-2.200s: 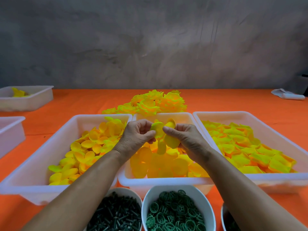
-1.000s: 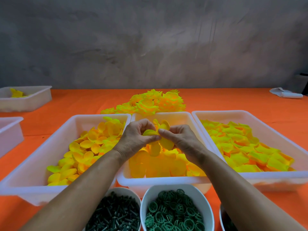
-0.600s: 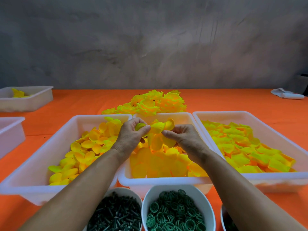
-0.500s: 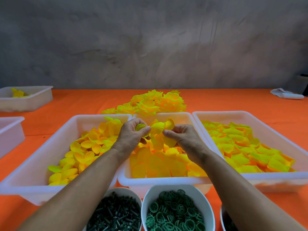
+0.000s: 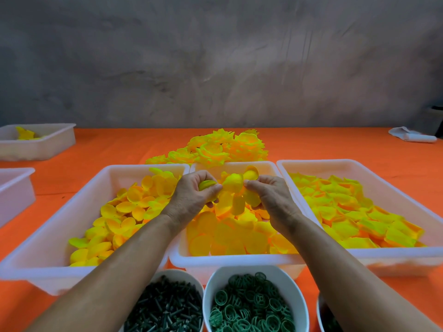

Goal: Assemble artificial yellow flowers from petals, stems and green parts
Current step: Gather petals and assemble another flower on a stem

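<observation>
Both hands work at frame centre: left hand (image 5: pixel 191 195) pinches a small yellow petal (image 5: pixel 206 184), right hand (image 5: pixel 271 195) pinches a petal cluster (image 5: pixel 236 188). Finished flowers (image 5: pixel 215 149) lie heaped behind; stems (image 5: pixel 165 307) and green rings (image 5: pixel 249 305) wait unused, so assembly looks early.

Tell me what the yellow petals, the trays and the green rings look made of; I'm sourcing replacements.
Yellow petals: thin, matte, softly cupped, probably fabric or foam; the weave is too small to tell. Trays: smooth, slightly translucent white moulded plastic with rolled rims. Green rings: dark green, thin rims with spokes, likely moulded plastic.
</observation>
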Demonstrator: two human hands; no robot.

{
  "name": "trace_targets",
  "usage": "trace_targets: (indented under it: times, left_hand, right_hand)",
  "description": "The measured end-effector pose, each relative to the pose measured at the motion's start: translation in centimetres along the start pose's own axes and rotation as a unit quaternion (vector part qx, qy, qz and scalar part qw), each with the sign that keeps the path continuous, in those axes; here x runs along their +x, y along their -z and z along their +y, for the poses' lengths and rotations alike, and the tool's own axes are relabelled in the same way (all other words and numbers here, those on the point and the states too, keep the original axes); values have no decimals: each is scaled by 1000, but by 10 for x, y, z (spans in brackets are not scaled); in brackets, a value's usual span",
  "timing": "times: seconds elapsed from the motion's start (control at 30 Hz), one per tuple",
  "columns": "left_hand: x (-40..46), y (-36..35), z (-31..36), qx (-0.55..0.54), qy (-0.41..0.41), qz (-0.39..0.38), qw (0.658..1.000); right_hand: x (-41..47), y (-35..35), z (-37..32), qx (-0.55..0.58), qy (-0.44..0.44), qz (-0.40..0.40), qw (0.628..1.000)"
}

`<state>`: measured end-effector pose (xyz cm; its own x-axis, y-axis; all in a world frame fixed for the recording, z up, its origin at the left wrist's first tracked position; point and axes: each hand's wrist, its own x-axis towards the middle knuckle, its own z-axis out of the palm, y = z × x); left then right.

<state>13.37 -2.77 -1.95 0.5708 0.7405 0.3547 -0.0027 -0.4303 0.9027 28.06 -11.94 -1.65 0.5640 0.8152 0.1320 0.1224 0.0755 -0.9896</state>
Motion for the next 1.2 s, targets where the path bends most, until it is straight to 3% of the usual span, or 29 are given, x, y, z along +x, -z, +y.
trace_targets:
  times: [0.3,0.8,1.03,1.2]
  left_hand:
    - [0,1,3,-94,18,23,995]
    - [4,2,-3,-120,45,67,989]
    - [9,6,-6,-151,67,143,976]
    - [5,2,-1,-175,63,95,978]
  right_hand:
    - [1,3,-4,26,-15,63,998]
    - [-1,4,-5,49,-46,1,998]
    - [10,16,-4,103,-79,148,981]
    - [5,7,-1,67,-77,54,993]
